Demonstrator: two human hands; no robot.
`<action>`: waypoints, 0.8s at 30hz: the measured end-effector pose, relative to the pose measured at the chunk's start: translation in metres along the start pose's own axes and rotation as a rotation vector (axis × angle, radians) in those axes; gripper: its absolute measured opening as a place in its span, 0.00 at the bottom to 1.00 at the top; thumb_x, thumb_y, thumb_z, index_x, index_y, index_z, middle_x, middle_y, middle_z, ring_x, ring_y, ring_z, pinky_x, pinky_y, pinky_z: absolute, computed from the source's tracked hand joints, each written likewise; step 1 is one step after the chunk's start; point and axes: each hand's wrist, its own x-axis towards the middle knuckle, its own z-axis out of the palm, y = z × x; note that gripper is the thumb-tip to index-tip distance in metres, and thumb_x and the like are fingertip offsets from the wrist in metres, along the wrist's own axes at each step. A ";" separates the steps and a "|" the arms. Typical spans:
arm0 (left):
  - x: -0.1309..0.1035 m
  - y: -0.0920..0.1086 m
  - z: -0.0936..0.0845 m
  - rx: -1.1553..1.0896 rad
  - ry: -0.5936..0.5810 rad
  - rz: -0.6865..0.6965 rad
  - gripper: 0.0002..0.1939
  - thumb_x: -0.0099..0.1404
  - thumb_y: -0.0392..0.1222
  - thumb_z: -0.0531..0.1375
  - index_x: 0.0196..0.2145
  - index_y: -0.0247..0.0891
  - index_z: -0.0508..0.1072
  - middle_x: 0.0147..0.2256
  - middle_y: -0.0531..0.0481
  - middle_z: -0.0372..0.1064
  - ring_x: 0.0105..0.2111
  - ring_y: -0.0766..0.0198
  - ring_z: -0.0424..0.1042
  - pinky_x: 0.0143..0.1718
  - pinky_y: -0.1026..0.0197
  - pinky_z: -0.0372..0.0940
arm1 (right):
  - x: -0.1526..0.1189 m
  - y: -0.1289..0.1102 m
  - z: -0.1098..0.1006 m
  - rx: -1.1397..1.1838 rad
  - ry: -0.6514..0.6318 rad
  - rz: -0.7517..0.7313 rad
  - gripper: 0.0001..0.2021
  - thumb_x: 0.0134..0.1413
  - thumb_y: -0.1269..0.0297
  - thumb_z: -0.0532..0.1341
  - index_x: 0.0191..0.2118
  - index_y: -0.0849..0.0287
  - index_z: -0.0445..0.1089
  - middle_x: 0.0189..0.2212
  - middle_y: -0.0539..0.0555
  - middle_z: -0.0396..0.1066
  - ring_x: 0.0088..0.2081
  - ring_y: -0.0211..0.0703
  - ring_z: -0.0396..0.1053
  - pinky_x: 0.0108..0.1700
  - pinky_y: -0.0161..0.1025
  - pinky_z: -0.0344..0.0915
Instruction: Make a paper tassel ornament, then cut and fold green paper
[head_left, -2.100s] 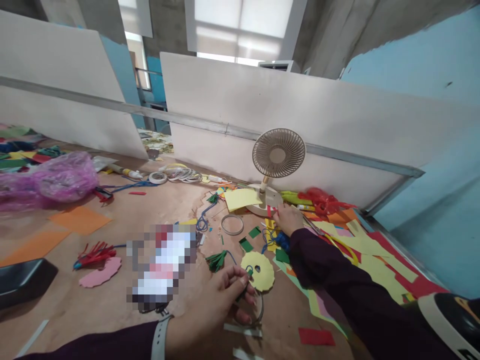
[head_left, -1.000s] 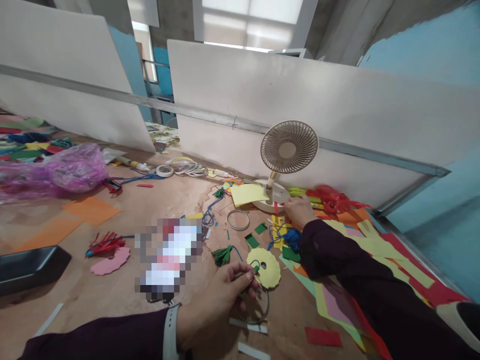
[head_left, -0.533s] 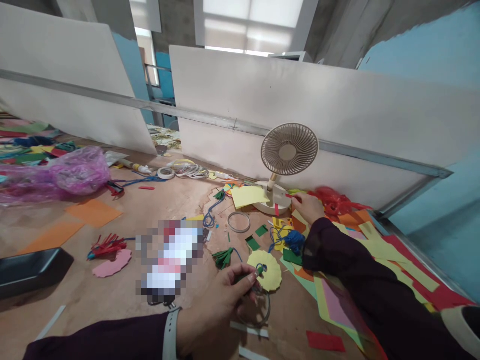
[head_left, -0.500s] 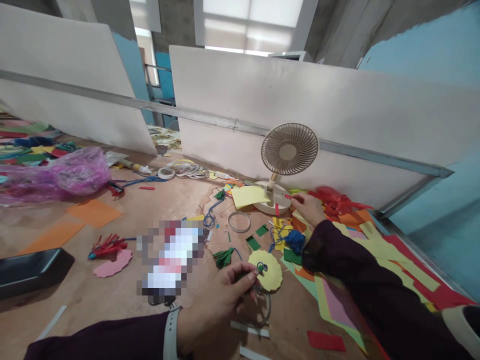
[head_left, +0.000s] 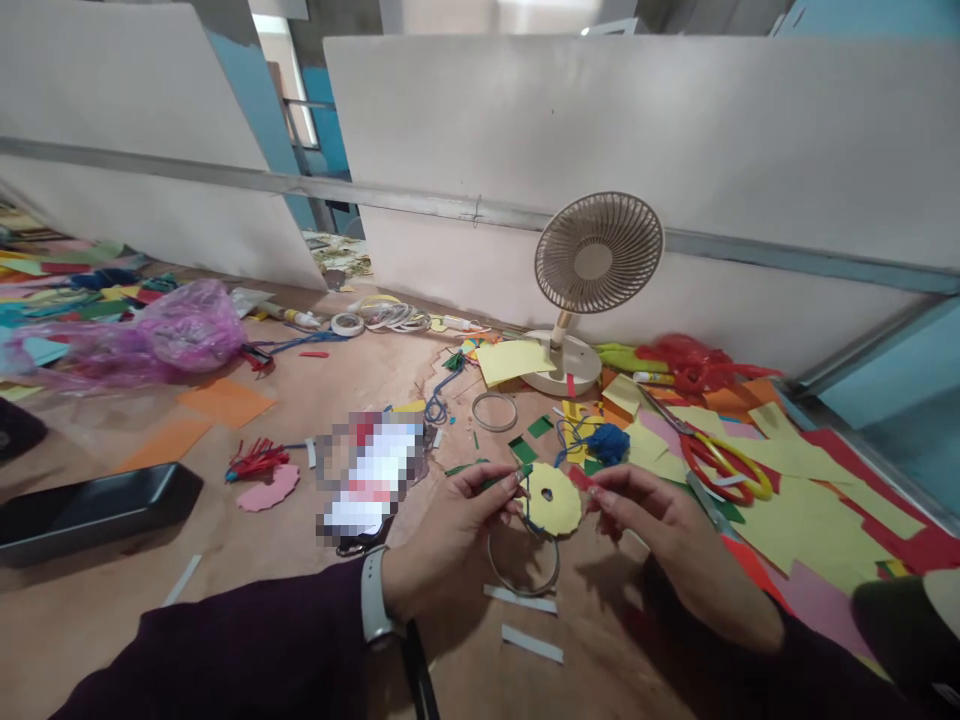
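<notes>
My left hand is closed in a pinch at the left edge of a yellow scalloped paper disc with a hole in its middle. A bit of green shows at those fingertips, and dark blue yarn runs over the disc's left side. Below it is a thin ring; whether the ring hangs or rests on the table I cannot tell. My right hand pinches a small red paper piece close by the disc's right edge. Part of a green tassel shows behind my left hand.
A fan stands at the back, before a white partition. Scissors lie on coloured paper at right. A second ring, blue yarn, a blurred-out phone, a red tassel and a black case are around.
My right hand has come back from the fan's base to the yellow disc with the red paper piece. The view has tilted down, and scissors now show at right.
</notes>
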 end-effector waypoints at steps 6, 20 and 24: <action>-0.002 -0.001 0.000 0.025 -0.009 -0.006 0.17 0.51 0.42 0.72 0.36 0.35 0.72 0.25 0.54 0.69 0.24 0.73 0.67 0.27 0.71 0.61 | -0.009 0.010 0.026 0.045 -0.156 0.119 0.13 0.44 0.53 0.66 0.29 0.58 0.70 0.22 0.48 0.68 0.23 0.36 0.62 0.27 0.35 0.59; -0.008 -0.010 -0.001 0.100 -0.080 0.025 0.10 0.54 0.41 0.70 0.30 0.34 0.75 0.24 0.53 0.72 0.24 0.72 0.69 0.28 0.70 0.62 | -0.004 0.019 0.042 0.294 -0.081 0.230 0.20 0.38 0.49 0.69 0.30 0.61 0.69 0.19 0.47 0.68 0.20 0.31 0.60 0.24 0.32 0.56; -0.010 -0.011 0.001 0.136 -0.107 0.049 0.08 0.56 0.40 0.69 0.30 0.34 0.75 0.24 0.53 0.73 0.24 0.71 0.70 0.28 0.69 0.63 | -0.008 0.017 0.049 0.426 -0.032 0.228 0.20 0.37 0.51 0.71 0.32 0.60 0.71 0.19 0.45 0.67 0.19 0.30 0.59 0.23 0.30 0.55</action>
